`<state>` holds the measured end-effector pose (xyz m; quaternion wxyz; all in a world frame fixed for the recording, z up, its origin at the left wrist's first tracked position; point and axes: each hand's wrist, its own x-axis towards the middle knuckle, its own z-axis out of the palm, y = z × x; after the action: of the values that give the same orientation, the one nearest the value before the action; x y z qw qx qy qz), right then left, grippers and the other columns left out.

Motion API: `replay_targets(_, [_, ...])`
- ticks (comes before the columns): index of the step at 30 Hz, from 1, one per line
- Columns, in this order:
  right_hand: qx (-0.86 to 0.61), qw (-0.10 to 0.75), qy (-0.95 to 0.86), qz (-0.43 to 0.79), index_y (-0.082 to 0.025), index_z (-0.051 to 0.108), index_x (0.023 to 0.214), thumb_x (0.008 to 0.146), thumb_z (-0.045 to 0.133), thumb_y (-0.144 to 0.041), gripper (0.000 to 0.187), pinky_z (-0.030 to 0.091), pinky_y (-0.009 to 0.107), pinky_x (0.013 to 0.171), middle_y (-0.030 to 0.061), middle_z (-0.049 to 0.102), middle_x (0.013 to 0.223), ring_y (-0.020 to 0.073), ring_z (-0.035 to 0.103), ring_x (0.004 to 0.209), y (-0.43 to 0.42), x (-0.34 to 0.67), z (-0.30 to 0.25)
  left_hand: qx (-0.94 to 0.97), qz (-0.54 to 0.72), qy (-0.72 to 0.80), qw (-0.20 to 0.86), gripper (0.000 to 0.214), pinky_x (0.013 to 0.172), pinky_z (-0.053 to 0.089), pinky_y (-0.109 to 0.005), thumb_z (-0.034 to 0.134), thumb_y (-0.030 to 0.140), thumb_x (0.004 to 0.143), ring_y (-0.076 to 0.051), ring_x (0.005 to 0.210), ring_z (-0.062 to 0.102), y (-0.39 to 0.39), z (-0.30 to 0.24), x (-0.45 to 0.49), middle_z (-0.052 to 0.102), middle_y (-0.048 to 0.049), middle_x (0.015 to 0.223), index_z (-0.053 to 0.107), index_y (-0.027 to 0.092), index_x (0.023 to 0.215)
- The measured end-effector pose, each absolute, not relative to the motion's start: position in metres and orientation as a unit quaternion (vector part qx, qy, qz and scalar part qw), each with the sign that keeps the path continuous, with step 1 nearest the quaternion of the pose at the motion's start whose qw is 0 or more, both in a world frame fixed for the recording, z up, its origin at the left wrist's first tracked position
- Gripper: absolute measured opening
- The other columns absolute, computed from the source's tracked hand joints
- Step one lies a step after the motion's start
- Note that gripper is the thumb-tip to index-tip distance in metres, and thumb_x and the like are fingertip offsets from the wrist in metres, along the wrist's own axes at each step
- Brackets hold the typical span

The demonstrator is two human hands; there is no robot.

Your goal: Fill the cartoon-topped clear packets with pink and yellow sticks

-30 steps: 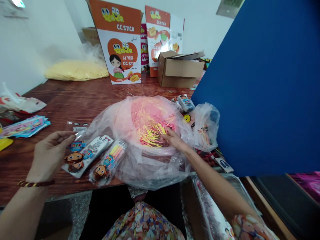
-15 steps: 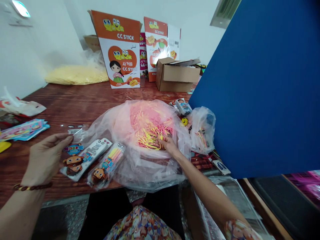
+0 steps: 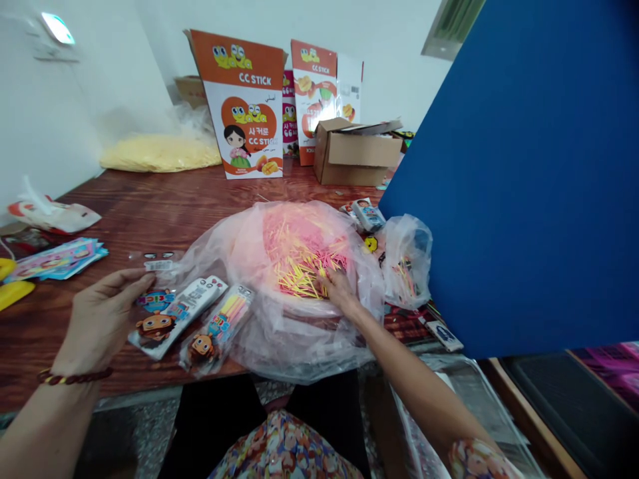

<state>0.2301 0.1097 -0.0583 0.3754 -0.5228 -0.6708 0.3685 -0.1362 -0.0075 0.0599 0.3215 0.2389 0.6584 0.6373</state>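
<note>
My left hand [image 3: 102,313] pinches the edge of a clear printed plastic pouch [image 3: 156,301] with a cartoon monkey on it. The pouch looks flat, with no sticks visible in it. My right hand [image 3: 339,289] reaches into a large clear bag [image 3: 299,356] of thin pink and yellow sticks [image 3: 299,276]. Its fingers are bent together among the sticks, the tips partly hidden. Between my hands lies a pouch filled with yellow and pink sticks [image 3: 230,313]. Left of it is a stack of flat printed pouches [image 3: 197,303], partly behind the held one.
Behind stand printed cartons [image 3: 249,106] and an open brown box [image 3: 359,156]. A yellow bulk bag [image 3: 160,153] lies at the back left. Tissues [image 3: 60,216] and blue packets [image 3: 64,259] are at the left. A small clear bag [image 3: 407,259] sits beside a blue panel [image 3: 529,179].
The view has shifted slightly, so the table things sit a little further right. My left hand still holds the pouch, and my right hand stays among the sticks.
</note>
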Motion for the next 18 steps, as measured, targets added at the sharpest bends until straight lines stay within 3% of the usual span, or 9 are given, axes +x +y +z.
replay_targets(5, [-0.436, 0.454, -0.616, 0.474, -0.020, 0.060, 0.079, 0.081, 0.058, -0.044, 0.024, 0.044, 0.030, 0.074, 0.0013, 0.067, 0.078, 0.0170, 0.058, 0.073, 0.100, 0.233, -0.058, 0.225, 0.658, 0.635, 0.335, 0.028, 0.043, 0.049, -0.016, 0.077, 0.014, 0.050, -0.010, 0.055, 0.058, -0.012, 0.065, -0.124, 0.068, 0.0043, 0.070, 0.068, 0.016, 0.076])
replay_targets(11, [-0.431, 0.435, -0.618, 0.494, -0.021, 0.061, 0.083, 0.078, 0.062, -0.039, 0.020, 0.043, 0.029, 0.077, 0.0001, 0.066, 0.079, 0.0159, 0.057, 0.075, 0.097, 0.234, -0.064, 0.221, 0.663, 0.605, 0.381, 0.024, 0.041, 0.049, -0.019, 0.075, 0.012, 0.052, -0.012, 0.052, 0.060, -0.013, 0.072, -0.111, 0.068, 0.0033, 0.067, 0.067, 0.014, 0.075])
replay_targets(18, [-0.432, 0.433, -0.608, 0.506, -0.020, 0.065, 0.087, 0.079, 0.059, -0.039, 0.022, 0.046, 0.030, 0.078, 0.0006, 0.069, 0.078, 0.0164, 0.060, 0.075, 0.102, 0.229, -0.073, 0.229, 0.662, 0.567, 0.434, 0.027, 0.051, 0.053, -0.018, 0.082, 0.014, 0.053, -0.011, 0.058, 0.062, -0.016, 0.068, -0.100, 0.070, 0.0030, 0.068, 0.067, 0.016, 0.076])
